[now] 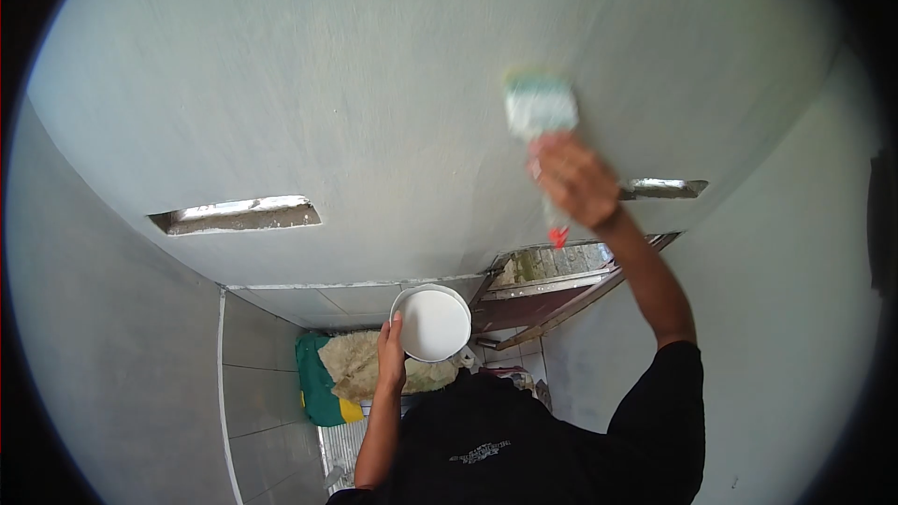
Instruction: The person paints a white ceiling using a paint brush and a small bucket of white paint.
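My right hand [575, 178] is closed around the handle of a wide paintbrush [541, 108], raised against the pale grey-white wall [393, 112]. White paint coats the brush head, whose bristles point up; its handle ends in a red tip below my hand. Hand and brush are slightly blurred. Lower down, in front of my chest, my left hand [391, 351] grips a round white tub [431, 323] by its side, the thumb at the rim. White paint shows inside the tub. The left fingers under the tub are hidden.
Two slot openings, a left one [238, 215] and a right one [664, 189], cut through the wall. Below my right arm is a door frame [561, 304]. A green and yellow sack [323, 383] and a beige cloth [360, 365] lie below the tub. Side walls stand close on both sides.
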`<state>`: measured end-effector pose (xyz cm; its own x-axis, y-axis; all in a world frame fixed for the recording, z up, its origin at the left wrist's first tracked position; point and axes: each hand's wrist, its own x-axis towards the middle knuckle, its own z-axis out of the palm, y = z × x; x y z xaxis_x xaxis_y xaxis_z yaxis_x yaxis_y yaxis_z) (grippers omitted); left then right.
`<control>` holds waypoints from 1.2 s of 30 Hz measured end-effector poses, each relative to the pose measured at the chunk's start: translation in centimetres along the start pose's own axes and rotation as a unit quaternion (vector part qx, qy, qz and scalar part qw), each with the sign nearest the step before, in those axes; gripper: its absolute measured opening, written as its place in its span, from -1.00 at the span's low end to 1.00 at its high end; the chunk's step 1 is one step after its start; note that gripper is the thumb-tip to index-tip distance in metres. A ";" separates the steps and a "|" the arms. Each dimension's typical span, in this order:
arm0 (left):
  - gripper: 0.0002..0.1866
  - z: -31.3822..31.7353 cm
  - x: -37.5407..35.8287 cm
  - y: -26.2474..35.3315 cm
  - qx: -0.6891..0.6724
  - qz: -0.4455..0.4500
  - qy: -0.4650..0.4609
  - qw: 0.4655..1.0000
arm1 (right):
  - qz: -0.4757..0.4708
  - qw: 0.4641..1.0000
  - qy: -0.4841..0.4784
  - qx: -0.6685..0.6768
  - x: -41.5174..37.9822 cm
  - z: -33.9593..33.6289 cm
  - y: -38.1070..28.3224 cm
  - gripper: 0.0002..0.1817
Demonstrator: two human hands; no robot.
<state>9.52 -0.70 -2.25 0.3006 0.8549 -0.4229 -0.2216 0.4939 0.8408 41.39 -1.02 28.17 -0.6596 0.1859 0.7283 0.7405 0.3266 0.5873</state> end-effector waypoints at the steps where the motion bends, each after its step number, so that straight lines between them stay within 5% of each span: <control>1: -0.29 -0.3 0.0 -0.2 -0.001 -0.002 0.000 1.000 | 0.012 1.000 -0.009 0.020 -1.7 0.9 -2.3 -0.81; 5: -0.25 0.0 -0.6 0.8 0.026 -0.007 0.003 1.000 | 0.086 0.988 -0.048 0.119 -5.9 2.4 -10.0 -0.85; 7: -0.26 0.5 -1.0 1.4 0.057 -0.001 0.022 0.998 | 0.298 0.898 -0.058 0.318 -6.7 2.9 -12.9 -0.83; 18: -0.32 1.8 -2.3 4.5 0.120 0.050 -0.003 0.992 | 0.500 0.695 -0.158 0.492 -2.9 1.4 -15.5 -0.91; 30: -0.32 2.0 -3.3 5.7 0.124 0.067 -0.018 0.990 | 0.492 0.635 -0.286 0.523 -3.1 4.4 -17.5 -0.76; 36: -0.26 2.5 -4.0 6.6 0.106 0.041 -0.019 0.993 | 0.486 0.679 -0.247 0.492 -3.6 4.7 -18.4 -0.84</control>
<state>9.18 -1.29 5.85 0.3250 0.8824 -0.3402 -0.0472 0.3744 0.9260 29.53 -3.38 13.05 -0.0643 0.9652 0.2536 0.5723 0.2439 -0.7830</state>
